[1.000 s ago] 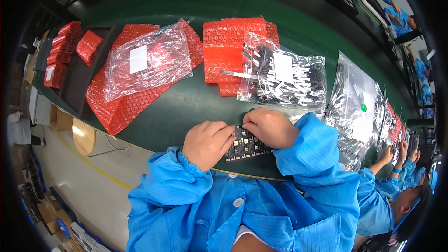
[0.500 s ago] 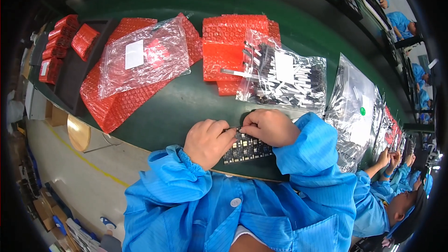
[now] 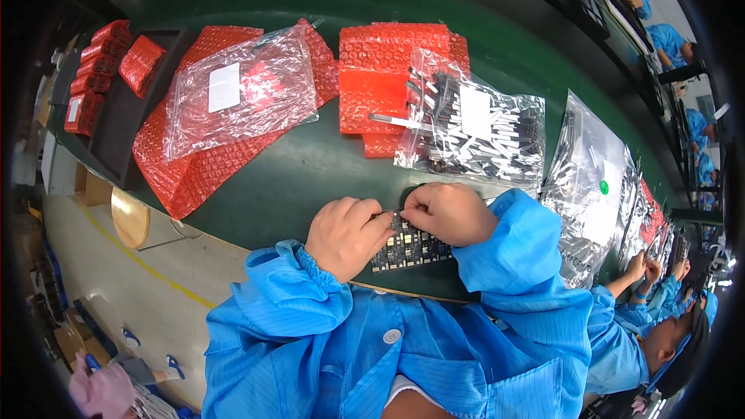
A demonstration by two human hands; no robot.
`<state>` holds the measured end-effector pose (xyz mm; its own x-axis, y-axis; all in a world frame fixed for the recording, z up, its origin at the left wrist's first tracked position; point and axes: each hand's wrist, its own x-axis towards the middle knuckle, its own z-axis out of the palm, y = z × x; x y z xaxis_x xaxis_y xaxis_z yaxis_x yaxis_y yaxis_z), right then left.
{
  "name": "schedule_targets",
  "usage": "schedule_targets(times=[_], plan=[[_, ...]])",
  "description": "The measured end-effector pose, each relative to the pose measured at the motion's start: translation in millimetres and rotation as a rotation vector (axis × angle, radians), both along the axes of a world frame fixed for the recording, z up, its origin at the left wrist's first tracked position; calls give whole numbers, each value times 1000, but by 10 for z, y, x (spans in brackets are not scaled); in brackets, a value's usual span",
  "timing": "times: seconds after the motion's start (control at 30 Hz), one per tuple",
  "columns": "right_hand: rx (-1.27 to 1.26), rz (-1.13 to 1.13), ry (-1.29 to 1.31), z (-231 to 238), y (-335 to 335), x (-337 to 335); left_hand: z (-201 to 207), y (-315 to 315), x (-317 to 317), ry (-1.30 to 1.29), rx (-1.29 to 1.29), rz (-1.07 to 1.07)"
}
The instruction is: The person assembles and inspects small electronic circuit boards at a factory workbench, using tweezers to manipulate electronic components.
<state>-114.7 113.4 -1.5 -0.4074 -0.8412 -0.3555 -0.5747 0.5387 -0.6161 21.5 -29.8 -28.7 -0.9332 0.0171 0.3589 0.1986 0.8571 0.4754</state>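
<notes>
A dark circuit board panel (image 3: 410,251) with rows of small pale and gold parts lies at the table's front edge. At its upper left corner my left hand (image 3: 348,237) is closed, thumb and fingers pinched at the board's edge. My right hand (image 3: 452,213) is closed too, its thumb and forefinger pinching at the board's upper edge, close to the left fingertips. Whatever small piece sits between the right fingertips is hidden. Just beyond the hands lies a clear bag (image 3: 475,114) of black and silver strip-like parts.
Red bubble wrap sheets (image 3: 203,167) lie at the left under a clear labelled bag (image 3: 256,91). More red bubble wrap (image 3: 371,101) lies at centre back. A black tray (image 3: 124,136) holds red wrapped bundles. Another clear bag (image 3: 587,178) lies right, near a seated co-worker (image 3: 621,334).
Both hands stay almost still at the board's upper edge. On the floor at lower left, a person in pink has come into view, with blue shoes showing.
</notes>
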Motion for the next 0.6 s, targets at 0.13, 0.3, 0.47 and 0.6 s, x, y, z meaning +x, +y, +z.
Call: schedule_targets(times=[0.13, 0.3, 0.47, 0.6], plan=[[-49, 11, 76, -36, 7, 24, 9, 1, -10, 8, 2, -7], [-57, 26, 141, -46, -7, 51, 0, -1, -8, -3, -3, -11], [-80, 4, 151, -63, -5, 58, -12, -2, -3, -10, -31, -4], [-104, -7, 184, -69, -5, 76, -12, -6, 0, 5, -22, -18]])
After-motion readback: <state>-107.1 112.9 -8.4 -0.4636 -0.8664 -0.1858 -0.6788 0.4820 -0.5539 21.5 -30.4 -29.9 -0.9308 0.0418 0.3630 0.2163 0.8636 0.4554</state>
